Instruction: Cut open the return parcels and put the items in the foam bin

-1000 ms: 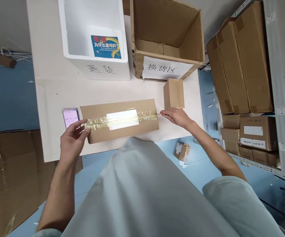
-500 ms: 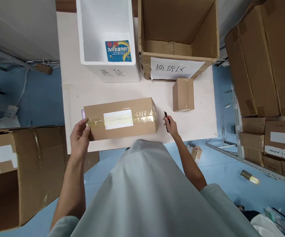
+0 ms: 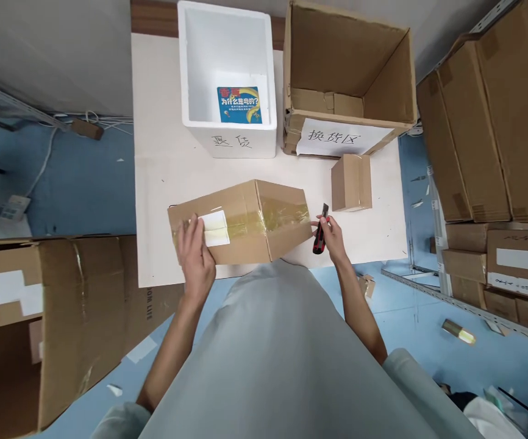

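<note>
A long cardboard box (image 3: pixel 239 204), sealed with clear tape and bearing a white label (image 3: pixel 217 228), is on the white table in front of me. Its taped end face (image 3: pixel 285 216) shows on the right, and the box seems tilted. My left hand (image 3: pixel 195 253) lies over its left part, fingers stretched flat across the top and covering some of the label. In my right hand (image 3: pixel 334 238) is a black and red utility knife (image 3: pixel 319 236), its tip pointing away from me. A finger of that hand reaches to the box's right end.
A small cardboard box (image 3: pixel 350 183) stands right of the knife. Behind are a white foam box (image 3: pixel 243 143) with a blue booklet (image 3: pixel 239 105) inside and an open carton (image 3: pixel 346 119) with a paper sign. A large carton (image 3: pixel 85 317) is at left; stacked cartons (image 3: pixel 517 256) are at right.
The long box has turned and tipped, so its right end face now shows. My left hand moved from its left end onto its top. My right hand with the knife came against its right end.
</note>
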`<state>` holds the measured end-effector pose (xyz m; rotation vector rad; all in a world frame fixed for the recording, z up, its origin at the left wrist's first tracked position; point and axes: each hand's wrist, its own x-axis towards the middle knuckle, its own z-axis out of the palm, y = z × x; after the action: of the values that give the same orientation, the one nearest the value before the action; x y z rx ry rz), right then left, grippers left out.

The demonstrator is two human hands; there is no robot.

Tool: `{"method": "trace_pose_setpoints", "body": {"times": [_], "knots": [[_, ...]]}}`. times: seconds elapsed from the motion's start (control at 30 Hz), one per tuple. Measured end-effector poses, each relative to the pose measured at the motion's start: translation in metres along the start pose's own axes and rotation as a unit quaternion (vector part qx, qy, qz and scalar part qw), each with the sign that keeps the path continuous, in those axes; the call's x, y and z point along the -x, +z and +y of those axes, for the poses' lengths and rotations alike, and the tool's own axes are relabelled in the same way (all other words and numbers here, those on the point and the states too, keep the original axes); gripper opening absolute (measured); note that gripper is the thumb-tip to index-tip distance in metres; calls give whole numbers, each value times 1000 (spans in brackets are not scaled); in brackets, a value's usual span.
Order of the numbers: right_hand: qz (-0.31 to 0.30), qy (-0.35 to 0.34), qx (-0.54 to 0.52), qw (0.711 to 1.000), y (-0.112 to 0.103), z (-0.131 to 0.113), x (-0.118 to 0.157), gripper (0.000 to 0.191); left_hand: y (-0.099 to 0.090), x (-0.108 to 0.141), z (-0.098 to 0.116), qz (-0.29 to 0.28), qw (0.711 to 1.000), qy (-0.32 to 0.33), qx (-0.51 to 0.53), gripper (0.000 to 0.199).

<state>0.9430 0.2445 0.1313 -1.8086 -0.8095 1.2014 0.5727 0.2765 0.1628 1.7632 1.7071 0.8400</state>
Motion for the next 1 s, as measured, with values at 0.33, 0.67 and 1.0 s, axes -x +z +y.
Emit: {"method": "trace_pose_setpoints", "body": {"times": [0.33, 0.67, 1.0], "knots": [[140, -125, 165, 968, -24, -89, 39, 51, 45, 4, -16, -105, 985, -52, 126, 69], [145, -201, 364, 898, 34, -117, 73, 49, -15, -37, -35, -218, 920, -135, 298, 62], [-23, -58, 369, 927, 119, -158, 141, 47, -68, -109, -2, -282, 911, 7, 302, 47]]}}
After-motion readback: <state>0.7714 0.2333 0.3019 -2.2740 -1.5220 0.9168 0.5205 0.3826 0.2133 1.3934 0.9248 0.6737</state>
